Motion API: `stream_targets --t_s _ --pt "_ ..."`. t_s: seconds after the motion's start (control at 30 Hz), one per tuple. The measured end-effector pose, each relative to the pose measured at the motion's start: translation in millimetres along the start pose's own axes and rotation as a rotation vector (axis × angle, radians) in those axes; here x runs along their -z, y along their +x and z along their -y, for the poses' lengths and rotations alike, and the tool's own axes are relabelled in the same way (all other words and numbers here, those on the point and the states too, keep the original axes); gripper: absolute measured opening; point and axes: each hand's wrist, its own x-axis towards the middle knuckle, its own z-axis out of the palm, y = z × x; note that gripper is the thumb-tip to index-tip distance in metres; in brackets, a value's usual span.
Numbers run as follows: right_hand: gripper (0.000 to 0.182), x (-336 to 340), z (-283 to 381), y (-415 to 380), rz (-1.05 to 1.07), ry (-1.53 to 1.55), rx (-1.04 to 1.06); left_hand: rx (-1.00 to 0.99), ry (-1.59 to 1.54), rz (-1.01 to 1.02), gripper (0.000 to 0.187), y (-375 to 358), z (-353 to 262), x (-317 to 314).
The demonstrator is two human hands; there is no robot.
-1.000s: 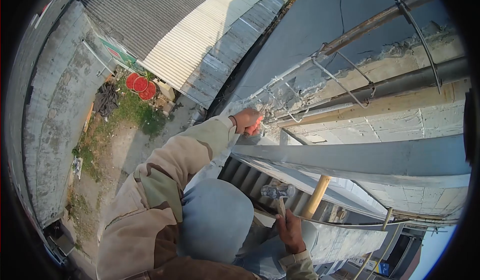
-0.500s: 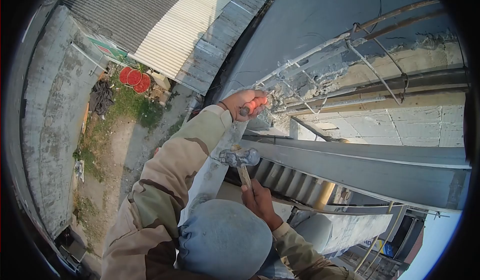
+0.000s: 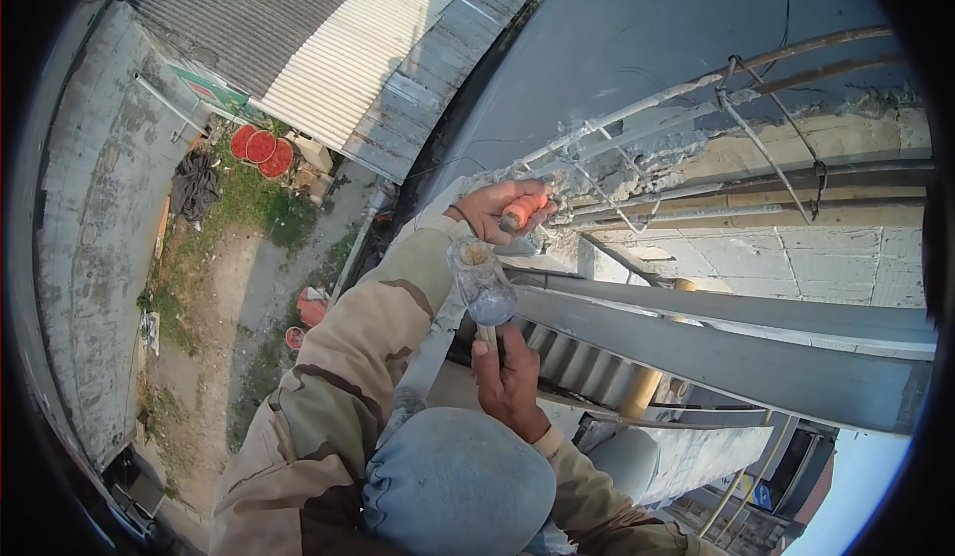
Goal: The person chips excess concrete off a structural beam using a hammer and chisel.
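My left hand [image 3: 487, 212] is closed round the orange grip of a chisel [image 3: 523, 210], its struck end facing back toward me. The chisel's far end is hidden against the broken concrete edge [image 3: 587, 183]. Lower down, my right hand [image 3: 509, 382] grips the short wooden handle of a hammer [image 3: 484, 292]. The worn grey hammer head stands a little below the chisel's end, apart from it, with one face turned up toward it. Exposed steel bars [image 3: 647, 110] run along the chipped concrete beside my left hand.
A denim-covered knee [image 3: 458, 476] is below my hands. Metal beams [image 3: 716, 332] cross at the right. Far below on the left lie the ground [image 3: 224, 357] and several red round containers [image 3: 261, 146]; a corrugated roof [image 3: 338, 54] stands beyond.
The hammer head has swung upward and turned toward the chisel's end. My left hand still holds the chisel at the concrete. The view has shifted slightly.
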Motion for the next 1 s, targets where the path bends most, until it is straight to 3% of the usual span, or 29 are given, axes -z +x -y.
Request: stream_targets --t_s 0.23,0.37,0.43,0.57,0.63,0.77,0.83,0.97,1.0 --pt "0.021 -12.3 -1.7 14.7 -0.052 -0.062 0.055 0.117 0.030 0.090 0.036 -1.3 -9.9 13.7" --pt "0.022 -14.1 1.4 15.4 -0.058 -0.058 0.127 0.068 0.020 0.000 0.035 6.8 -4.8 15.8" --pt "0.021 -20.0 -6.6 16.5 -0.095 0.001 -0.061 0.045 0.001 0.016 0.034 1.4 -4.7 12.8" --pt "0.021 -32.2 -7.0 14.9 -0.166 0.003 -0.159 0.059 -0.006 0.025 0.033 -3.8 -6.4 7.8" --pt "0.022 -22.9 5.9 10.9 -0.144 -0.067 0.108 0.078 -0.026 0.011 0.034 2.3 -4.4 12.0" --pt "0.023 -30.7 4.0 17.5 -0.094 -0.066 0.170 0.094 -0.019 0.029 0.036 3.5 -5.9 12.7" --pt "0.023 -44.6 -8.1 30.0 -0.209 0.044 -0.209 0.065 -0.014 0.035 0.035 1.6 -4.5 10.7" --pt "0.023 -35.2 13.7 15.4 -0.143 0.003 -0.060 0.010 -0.023 0.006 0.034 1.5 2.3 8.7" --pt "0.022 -30.9 17.3 11.9 -0.134 -0.067 0.106 -0.034 -0.031 0.005 0.033 5.8 3.7 10.3"
